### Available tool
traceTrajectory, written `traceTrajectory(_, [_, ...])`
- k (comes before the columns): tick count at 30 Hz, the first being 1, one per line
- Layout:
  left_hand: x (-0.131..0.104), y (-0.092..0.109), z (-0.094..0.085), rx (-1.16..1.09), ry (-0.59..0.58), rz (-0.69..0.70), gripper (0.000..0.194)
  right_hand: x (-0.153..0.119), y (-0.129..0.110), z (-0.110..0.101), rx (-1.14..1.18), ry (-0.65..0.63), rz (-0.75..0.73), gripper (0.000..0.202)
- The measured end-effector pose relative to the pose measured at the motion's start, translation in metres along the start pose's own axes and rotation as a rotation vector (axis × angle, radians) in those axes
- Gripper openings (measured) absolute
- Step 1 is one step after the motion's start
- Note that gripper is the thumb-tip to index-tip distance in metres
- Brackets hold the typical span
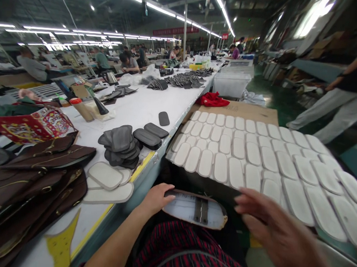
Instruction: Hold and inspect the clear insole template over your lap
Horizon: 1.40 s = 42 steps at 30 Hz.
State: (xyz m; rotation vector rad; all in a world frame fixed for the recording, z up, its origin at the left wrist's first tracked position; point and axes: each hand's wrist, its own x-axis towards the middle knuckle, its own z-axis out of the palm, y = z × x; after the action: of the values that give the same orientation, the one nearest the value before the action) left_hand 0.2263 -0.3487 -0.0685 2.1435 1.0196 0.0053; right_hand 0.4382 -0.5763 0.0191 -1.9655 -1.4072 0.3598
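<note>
A flat white insole piece (189, 208) (dark centre strip) lies over the lap.

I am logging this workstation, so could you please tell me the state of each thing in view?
Left hand: gripping the end of the insole.
Insole: flat, over the lap.
Right hand: open, blurred, holding nothing.
White pads: laid in rows on cardboard.
Dark grey pads: piled loosely on the table.
Brown leather pieces: stacked.

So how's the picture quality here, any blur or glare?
Head view: the right hand is smeared by motion blur; the left hand on the flat insole piece is sharper; ceiling strip lights glare white; the edges bend with wide-angle distortion.
</note>
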Motion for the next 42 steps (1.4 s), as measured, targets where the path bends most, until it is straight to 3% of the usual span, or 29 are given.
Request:
traceTrajectory(1, [0.004,0.001,0.0,0.034,-0.024,0.03,0.042,0.013,0.012,0.014,-0.151,0.002,-0.048,0.048])
traceTrajectory(3, [0.013,0.002,-0.001,0.085,-0.073,0.082,0.039,0.034,0.038,0.045,-0.35,-0.285,-0.025,0.058])
traceTrajectory(5, [0.021,0.002,-0.003,0.101,-0.104,0.115,0.038,0.047,0.061,0.071,-0.385,-0.425,0.021,0.047])
traceTrajectory(7, [0.028,0.001,-0.006,0.098,-0.122,0.124,0.038,0.055,0.074,0.085,-0.345,-0.459,0.038,0.036])
traceTrajectory(11, [0.04,-0.003,-0.008,0.026,-0.158,0.094,0.035,0.07,0.076,0.083,-0.232,-0.476,0.059,0.033])
traceTrajectory(15, [0.047,-0.011,-0.006,-0.086,-0.289,0.033,0.035,0.079,0.078,0.076,-0.092,-0.635,0.106,0.033])
traceTrajectory(19, [0.04,-0.019,-0.003,-0.19,-0.371,-0.044,0.04,0.07,0.094,0.079,0.127,-0.794,0.2,0.041])
traceTrajectory(21, [0.034,-0.021,-0.002,-0.231,-0.347,-0.085,0.045,0.061,0.099,0.082,0.145,-0.757,0.182,0.046])
traceTrajectory(25, [0.027,-0.017,0.0,-0.183,-0.307,-0.037,0.04,0.046,0.094,0.087,0.067,-0.505,0.199,0.058])
traceTrajectory(27, [0.027,-0.014,0.0,-0.155,-0.306,0.001,0.038,0.044,0.086,0.088,-0.058,-0.445,0.146,0.045])
traceTrajectory(32, [0.035,-0.012,0.0,-0.172,-0.4,-0.005,0.04,0.055,0.074,0.088,-0.105,-0.488,0.093,0.034])
traceTrajectory(38, [0.041,-0.006,-0.007,-0.065,-0.493,-0.028,0.04,0.067,0.085,0.08,-0.054,-0.642,0.097,0.033])
traceTrajectory(40, [0.031,-0.009,-0.016,-0.172,-0.565,-0.024,0.046,0.061,0.09,0.077,0.082,-0.707,0.108,0.032])
traceTrajectory(42, [0.018,-0.015,-0.022,-0.516,-0.573,-0.048,0.066,0.048,0.094,0.075,0.306,-0.718,0.252,0.049])
